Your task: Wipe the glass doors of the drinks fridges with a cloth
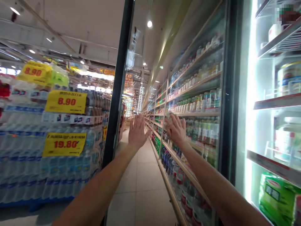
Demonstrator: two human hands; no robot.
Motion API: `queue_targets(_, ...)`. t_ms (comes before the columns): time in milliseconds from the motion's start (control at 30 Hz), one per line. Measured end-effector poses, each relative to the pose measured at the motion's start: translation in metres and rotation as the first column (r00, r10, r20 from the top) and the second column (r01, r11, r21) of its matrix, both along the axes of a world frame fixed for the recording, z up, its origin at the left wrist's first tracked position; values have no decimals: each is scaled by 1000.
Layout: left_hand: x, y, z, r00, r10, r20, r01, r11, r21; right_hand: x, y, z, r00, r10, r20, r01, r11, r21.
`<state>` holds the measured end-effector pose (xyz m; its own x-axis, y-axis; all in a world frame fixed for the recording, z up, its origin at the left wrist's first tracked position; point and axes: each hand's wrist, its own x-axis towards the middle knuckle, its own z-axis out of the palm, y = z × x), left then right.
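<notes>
A glass door (143, 94) in a dark frame (117, 81) stands in front of me, tilted in my view. My left hand (138, 130) lies flat against the pane, fingers straight and thumb out, with nothing in it. Slightly to the right, my right hand (176, 129) is also at the glass. Its fingers are bent over a pale, cloth-like thing (168, 116), which is blurred and mostly hidden. Both forearms reach up from the bottom of the view.
At right a lit cooler has wire shelves (277, 102), jars and a green package (275, 194). Stacked water bottles (63, 169) with yellow price signs (66, 102) stand at left. Through or in the glass show long drink shelves (195, 81) and a tiled aisle (136, 179).
</notes>
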<state>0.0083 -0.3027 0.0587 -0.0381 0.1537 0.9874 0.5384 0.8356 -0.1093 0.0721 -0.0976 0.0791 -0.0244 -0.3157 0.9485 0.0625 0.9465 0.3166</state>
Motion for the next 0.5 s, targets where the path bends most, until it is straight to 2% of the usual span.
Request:
queue_targets(67,2,1,-1,1000,-11,22,10,1000,11,13,43,0,996,-55,-63,43,983,-179)
queue_targets(133,3,4,-2,999,-22,36,21,999,29,23,78,2,984,-96,-151,27,913,-406)
queue_targets(200,5,7,-3,999,-23,42,22,999,42,26,88,4,974,-113,-195,-8,849,-529)
queue_targets(233,5,7,-3,999,-21,43,19,999,47,24,82,4,975,-108,-195,-14,842,-539)
queue_targets(300,5,8,-4,999,-18,48,16,999,50,15,55,2,985,-81,-151,3,888,-460)
queue_targets(367,4,6,-4,998,-23,52,21,999,38,6,22,-3,997,-43,-56,27,965,-261)
queue_targets(400,3,5,-4,998,-25,52,24,999,33,3,11,-6,999,-33,-11,31,986,-162)
queue_targets(467,2,4,-4,999,-30,45,29,999,27,4,8,-12,998,-40,51,43,998,-52)
queue_targets(500,2,3,-4,999,-33,41,32,999,25,7,17,-16,997,-56,60,60,996,-66)
